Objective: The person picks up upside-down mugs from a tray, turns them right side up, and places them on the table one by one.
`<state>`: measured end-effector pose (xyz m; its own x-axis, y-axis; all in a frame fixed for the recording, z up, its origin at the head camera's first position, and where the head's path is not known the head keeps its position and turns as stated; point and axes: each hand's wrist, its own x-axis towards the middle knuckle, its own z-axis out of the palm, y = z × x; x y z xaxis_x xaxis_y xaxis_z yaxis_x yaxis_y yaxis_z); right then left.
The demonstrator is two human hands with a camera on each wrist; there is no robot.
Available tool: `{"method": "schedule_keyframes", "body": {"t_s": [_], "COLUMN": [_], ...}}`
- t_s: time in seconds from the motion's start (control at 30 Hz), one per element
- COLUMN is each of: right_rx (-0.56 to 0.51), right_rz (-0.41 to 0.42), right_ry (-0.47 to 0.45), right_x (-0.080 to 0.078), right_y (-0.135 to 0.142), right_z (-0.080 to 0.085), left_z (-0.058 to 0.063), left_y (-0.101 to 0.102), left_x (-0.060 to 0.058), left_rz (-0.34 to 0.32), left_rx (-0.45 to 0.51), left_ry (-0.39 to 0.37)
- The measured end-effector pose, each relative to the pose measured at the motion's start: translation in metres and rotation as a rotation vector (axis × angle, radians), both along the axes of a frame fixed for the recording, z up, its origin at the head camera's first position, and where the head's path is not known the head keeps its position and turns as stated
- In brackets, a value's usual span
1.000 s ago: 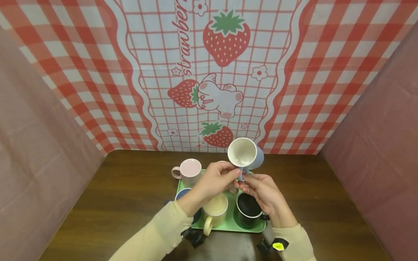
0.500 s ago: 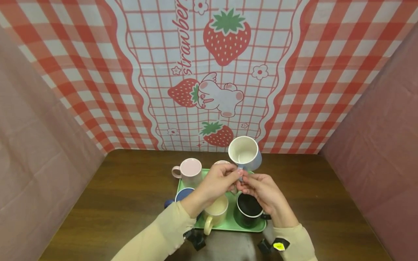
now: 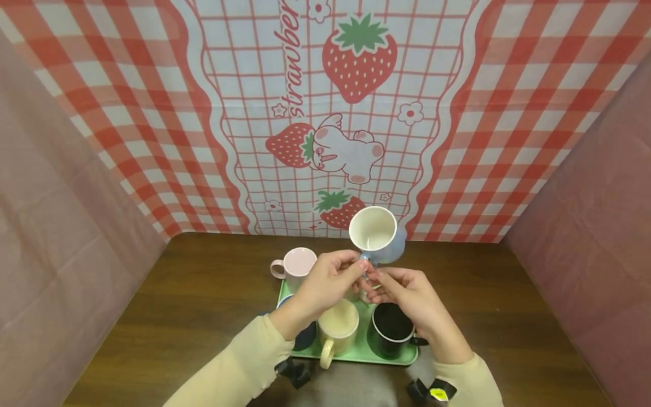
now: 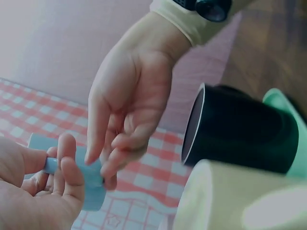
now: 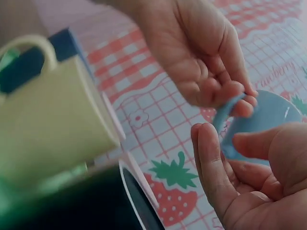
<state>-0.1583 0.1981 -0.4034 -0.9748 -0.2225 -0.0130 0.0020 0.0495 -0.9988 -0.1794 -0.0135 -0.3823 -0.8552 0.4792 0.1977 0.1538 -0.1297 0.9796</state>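
A light blue mug (image 3: 394, 249) with a white inside is held up above the back of the green tray, its mouth tilted towards me. My left hand (image 3: 322, 285) pinches its handle (image 5: 225, 114) between thumb and fingers. Just to the right, my right hand (image 3: 419, 297) hovers over the black mug (image 3: 393, 325), its fingertips close to that handle. In the right wrist view a gap shows between the right thumb (image 5: 254, 143) and fingers, with nothing held there. Behind them the mug's light blue side is partly covered by both hands.
On the green tray (image 3: 363, 346) stand a yellow mug (image 3: 333, 333), a dark blue mug (image 3: 306, 338) partly under the left forearm, and a pink mug (image 3: 300, 263) at back left. Another pinkish rim (image 5: 140, 179) shows behind the black mug. A checked strawberry cloth (image 3: 356, 135) hangs behind the table.
The light blue mug has shifted a little up and left with my left hand. My right fingers have come off its handle and now stand slightly apart from it.
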Motion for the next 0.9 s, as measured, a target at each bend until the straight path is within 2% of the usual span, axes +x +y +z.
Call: {"method": "schedule_keyframes", "body": {"t_s": [0.1, 0.27, 0.37, 0.47, 0.63, 0.77, 0.9], "right_rx": [0.155, 0.569, 0.733, 0.820, 0.909, 0.922, 0.889], "right_rz": [0.023, 0.020, 0.039, 0.090, 0.140, 0.155, 0.168], "right_ry": [0.099, 0.445, 0.610, 0.670, 0.663, 0.689, 0.749], "right_x": [0.001, 0.007, 0.012, 0.018, 0.029, 0.032, 0.030], "right_y": [0.006, 0.024, 0.034, 0.042, 0.049, 0.052, 0.056], "right_z": [0.004, -0.001, -0.008, -0.015, -0.020, -0.025, -0.035], "left_z": [0.001, 0.003, 0.005, 0.008, 0.009, 0.007, 0.000], "left_y": [-0.013, -0.038, -0.056, -0.073, -0.103, -0.126, -0.148], "left_x": [-0.002, -0.008, -0.012, -0.014, -0.019, -0.024, -0.031], "left_rz": [0.034, 0.098, 0.144, 0.195, 0.290, 0.357, 0.429], "left_rx": [-0.030, -0.042, -0.055, -0.083, -0.116, -0.132, -0.157], "left_ry": [0.039, 0.054, 0.053, 0.057, 0.079, 0.106, 0.114]}}
